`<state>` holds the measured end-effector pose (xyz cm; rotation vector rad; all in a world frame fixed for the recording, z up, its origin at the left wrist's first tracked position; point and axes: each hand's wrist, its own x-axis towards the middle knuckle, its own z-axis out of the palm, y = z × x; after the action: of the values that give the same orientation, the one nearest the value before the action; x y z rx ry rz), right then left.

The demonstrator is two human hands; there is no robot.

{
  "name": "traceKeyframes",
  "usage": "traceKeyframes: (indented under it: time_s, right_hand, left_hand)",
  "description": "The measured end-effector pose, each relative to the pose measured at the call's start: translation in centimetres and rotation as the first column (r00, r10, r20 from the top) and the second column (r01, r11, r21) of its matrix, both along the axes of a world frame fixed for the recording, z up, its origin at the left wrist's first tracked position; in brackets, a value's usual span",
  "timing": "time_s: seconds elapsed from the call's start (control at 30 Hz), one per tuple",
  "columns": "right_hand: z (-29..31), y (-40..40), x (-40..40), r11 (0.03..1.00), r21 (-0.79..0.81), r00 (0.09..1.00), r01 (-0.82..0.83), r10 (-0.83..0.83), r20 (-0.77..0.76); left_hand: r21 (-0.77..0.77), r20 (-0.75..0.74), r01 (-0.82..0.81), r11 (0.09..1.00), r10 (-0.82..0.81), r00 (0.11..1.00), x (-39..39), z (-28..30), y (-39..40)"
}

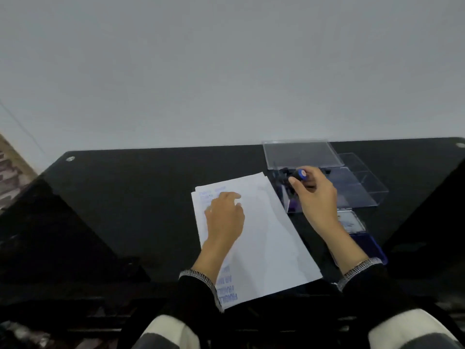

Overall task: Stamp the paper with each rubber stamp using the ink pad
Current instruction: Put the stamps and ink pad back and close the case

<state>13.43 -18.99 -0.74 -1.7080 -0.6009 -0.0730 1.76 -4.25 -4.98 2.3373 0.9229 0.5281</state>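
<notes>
A white sheet of paper (266, 238) lies on the black glass table (141, 197), with blue stamped words down its left side. My left hand (225, 215) rests on the paper's upper left part, fingers loosely bent. My right hand (315, 195) pinches a rubber stamp with a blue round top (301, 173) over the clear plastic stamp box (292, 197) just right of the paper. The blue ink pad (367, 244) lies open near my right wrist, its lid (352, 221) beside it.
The clear box's lid (302, 153) stands raised at the back. A second clear tray (362, 180) sits to the right of it. The table's near edge runs by my lap, and a grey wall stands behind the table.
</notes>
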Motion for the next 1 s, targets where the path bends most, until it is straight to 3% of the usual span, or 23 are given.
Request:
traceKeyframes:
  time_s: [0.07,0.17,0.3,0.53,0.8,1.0]
  right_hand:
    - [-0.1,-2.8,1.5,0.994,0.016,0.994,0.108,-0.107,-0.025]
    - [-0.5,-6.7,3.4,0.972,0.067,0.973,0.225,-0.220,-0.076]
    - [-0.8,-9.8,5.1,0.951,0.077,0.953,0.298,-0.293,-0.076]
    - [-1.9,-8.5,9.1,0.962,0.005,0.959,0.273,-0.272,-0.084]
    - [-0.7,-5.1,14.7,0.918,-0.297,0.962,0.262,-0.272,0.006]
    - [-0.9,-3.9,16.9,0.807,-0.542,0.972,0.234,-0.185,0.144]
  left_hand:
    - [-0.149,0.193,0.183,0.972,-0.153,0.969,2.0,-0.1,-2.9]
    - [-0.184,0.285,0.299,0.936,-0.241,0.928,4.8,-0.5,-6.3]
    - [-0.138,0.294,0.336,0.932,-0.286,0.912,7.0,-1.6,-7.4]
    - [-0.001,0.243,0.303,0.953,-0.293,0.925,7.6,-3.4,-6.3]
    - [-0.002,0.253,0.307,0.952,-0.297,0.921,7.5,-3.3,-6.5]
    - [0.000,0.248,0.297,0.955,-0.287,0.925,7.6,-3.8,-6.3]
